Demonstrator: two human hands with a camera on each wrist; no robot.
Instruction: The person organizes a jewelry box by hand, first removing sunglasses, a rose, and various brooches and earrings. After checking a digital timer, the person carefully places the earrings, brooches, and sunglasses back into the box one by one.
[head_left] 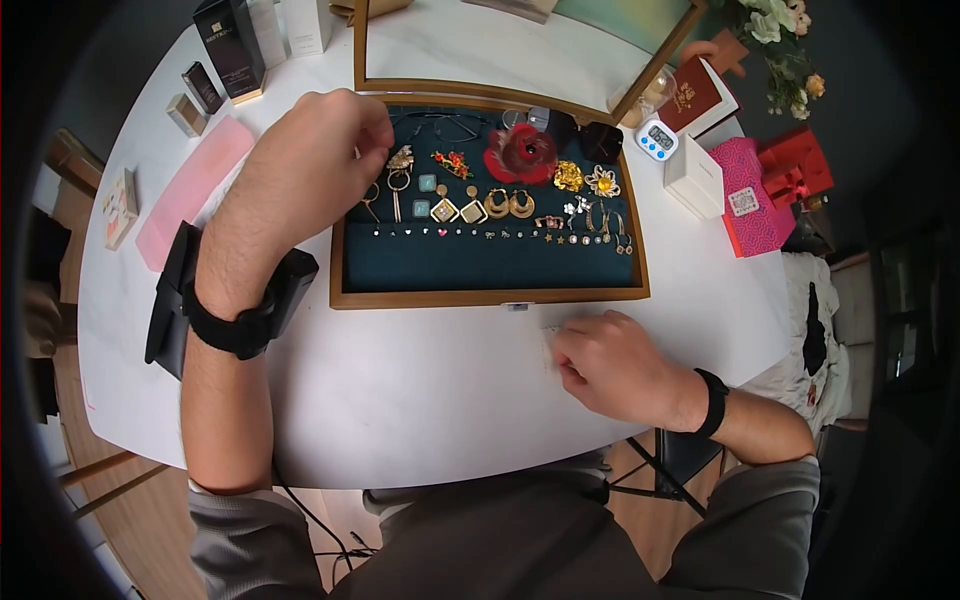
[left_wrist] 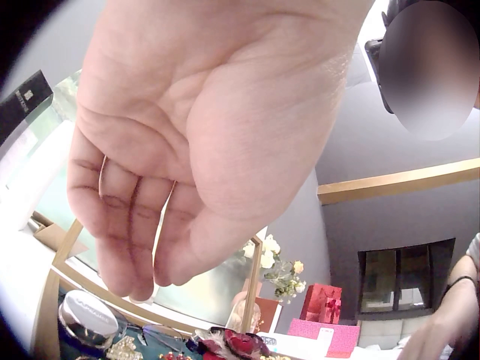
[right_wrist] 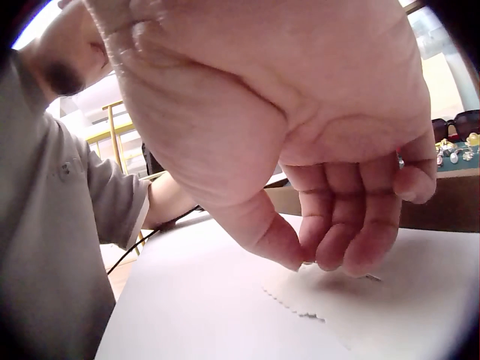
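Note:
My left hand (head_left: 318,160) hovers at the upper left corner of the open jewelry case (head_left: 490,298), its fingers loosely bent. In the left wrist view, that hand (left_wrist: 172,150) has nothing visible in its fingers, and a round silver-rimmed item (left_wrist: 88,313) lies beyond them. My right hand (head_left: 622,368) is low over the table in front of the case. In the right wrist view, the thumb and fingertips of this hand (right_wrist: 285,127) meet around a tiny shiny piece, mostly hidden. Beneath them is a pale sheet with a jagged edge (right_wrist: 296,309).
Earrings and brooches, including a red flower (head_left: 520,153), fill the case, whose framed lid (head_left: 480,95) stands raised. Left are a black box (head_left: 232,50), a pink strip (head_left: 195,190) and a black case (head_left: 290,290). Right are a timer (head_left: 656,141), a white box (head_left: 695,178) and a pink box (head_left: 752,200).

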